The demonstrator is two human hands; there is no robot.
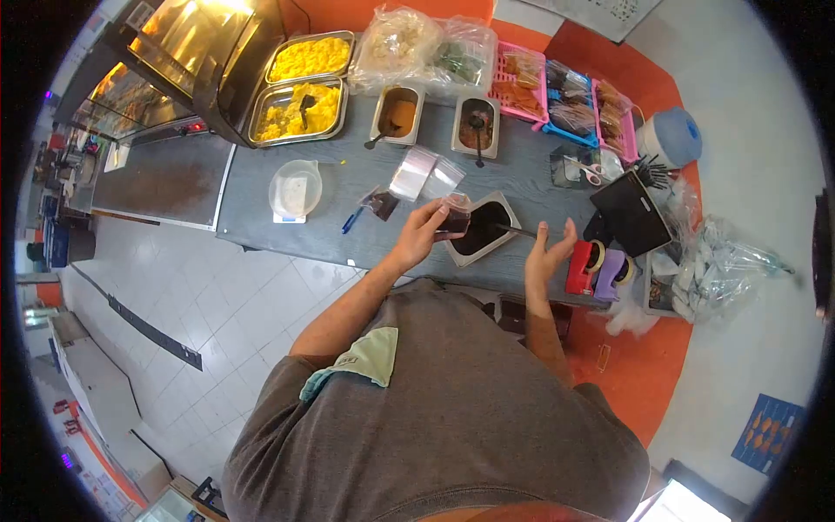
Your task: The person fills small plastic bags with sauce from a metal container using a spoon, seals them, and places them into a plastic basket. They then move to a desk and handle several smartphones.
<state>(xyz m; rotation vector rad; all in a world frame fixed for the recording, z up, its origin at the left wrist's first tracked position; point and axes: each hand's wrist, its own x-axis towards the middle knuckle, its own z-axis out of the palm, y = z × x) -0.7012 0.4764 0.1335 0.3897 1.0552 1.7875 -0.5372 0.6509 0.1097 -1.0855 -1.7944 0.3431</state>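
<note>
My left hand (424,228) is closed on a small clear plastic bag (454,217) with dark contents, at the left rim of a steel tray. That steel tray (477,256) holds a dark sauce, and a dark spoon handle (515,230) leans out over its right side. My right hand (548,252) is beside the handle's end, fingers apart and raised, with nothing in them. Flat clear bags (414,173) lie just beyond my left hand. A small dark packet (383,204) and a blue pen (352,220) are to its left.
Two trays of yellow food (310,58), two sauce trays (400,117) and plastic bags (396,48) line the back. Pink and blue baskets (570,122), scissors (591,175), and red (578,268) and purple (609,277) tape dispensers are at the right. A tub on a scale (296,188) stands left.
</note>
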